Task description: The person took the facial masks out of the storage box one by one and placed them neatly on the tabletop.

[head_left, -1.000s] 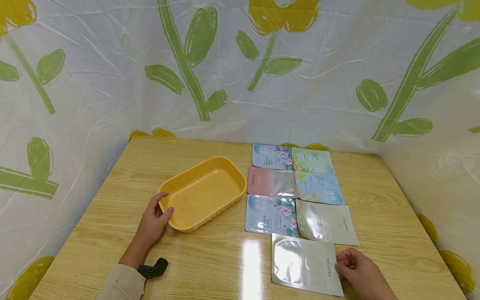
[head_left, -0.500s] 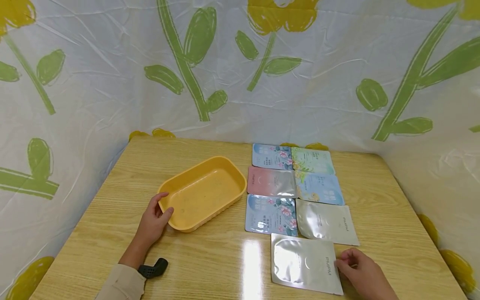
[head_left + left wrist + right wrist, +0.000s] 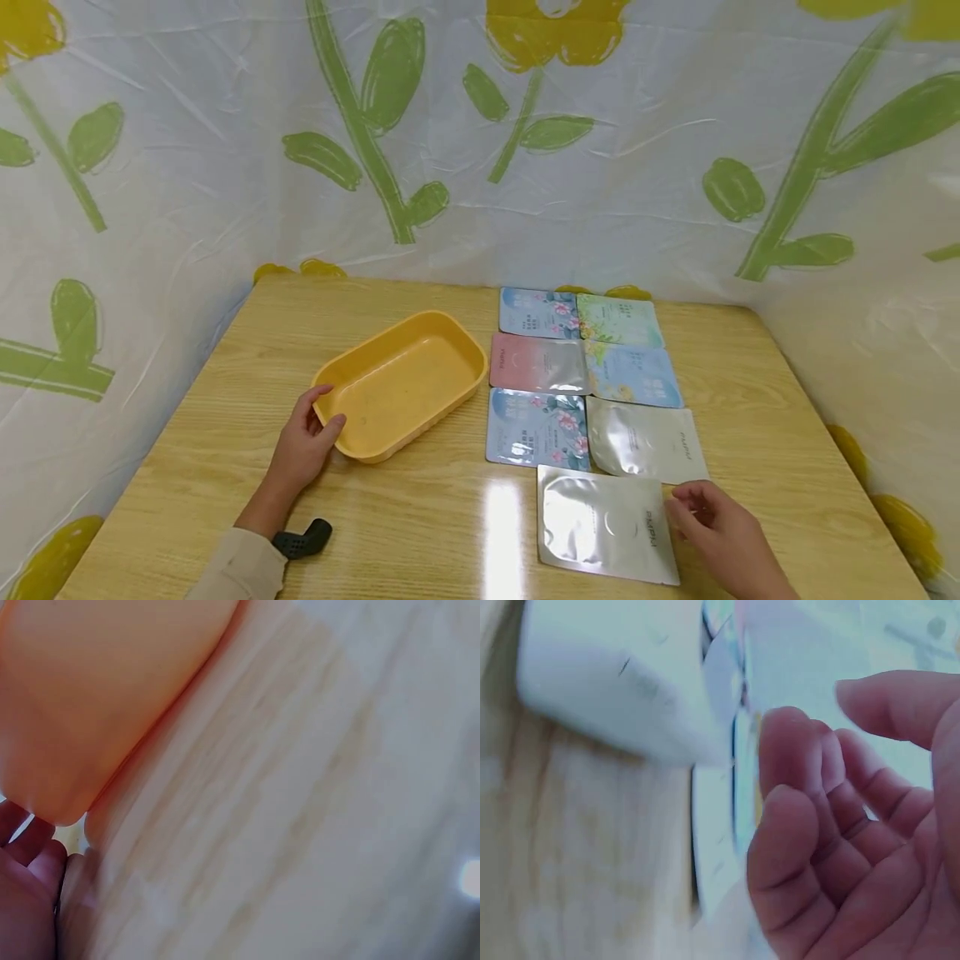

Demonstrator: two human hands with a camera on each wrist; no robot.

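Note:
In the head view my left hand holds the near left corner of a yellow plastic tray, thumb and fingers at its rim. The left wrist view shows the tray's outer wall above my fingertips. My right hand hovers at the right edge of the nearest silver sheet mask packet, fingers loosely curled. In the right wrist view a gap parts its thumb from its fingers, with nothing between them. Beyond lie another silver packet and a blue floral packet.
Farther back are a pink-silver packet, a blue-yellow packet, a green packet and a blue packet. The wooden table meets a flower-print cloth behind. A black wrist device sits on my left wrist.
My right hand has come up slightly from the nearest silver packet's right edge. The head view has shifted a little. My left hand stays on the tray; the packets lie as before.

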